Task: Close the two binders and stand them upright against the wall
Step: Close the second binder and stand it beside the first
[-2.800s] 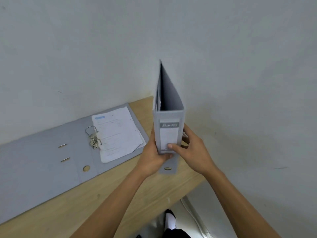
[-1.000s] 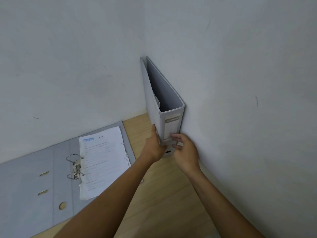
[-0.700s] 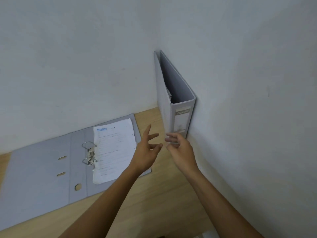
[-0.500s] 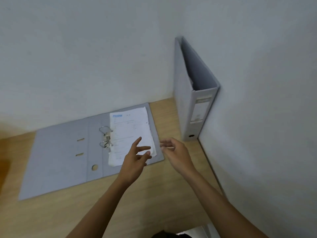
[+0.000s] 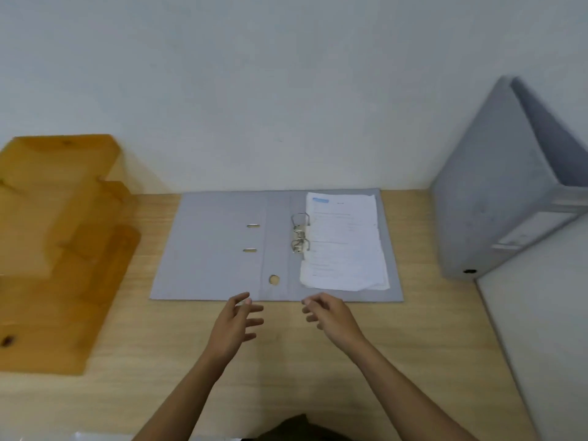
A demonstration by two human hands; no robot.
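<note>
A grey binder point(image 5: 219, 249) lies open and flat on the wooden desk point(image 5: 286, 377) against the back wall, with metal rings point(image 5: 300, 232) at its spine and a stack of white papers point(image 5: 345, 243) on its right half. A second grey binder point(image 5: 490, 198) stands closed and upright in the right corner, against the side wall. My left hand point(image 5: 237, 323) and my right hand point(image 5: 331, 316) hover just in front of the open binder's near edge, fingers apart, holding nothing.
An orange-brown wooden desk organiser point(image 5: 57, 243) with stepped sides sits at the left of the desk. The white side wall point(image 5: 541, 313) bounds the desk on the right, and the back wall point(image 5: 254, 90) runs behind the binders.
Both hands let go of the upright binder in the corner and moved left to the open binder's front edge. My view swung left, bringing the organiser into sight.
</note>
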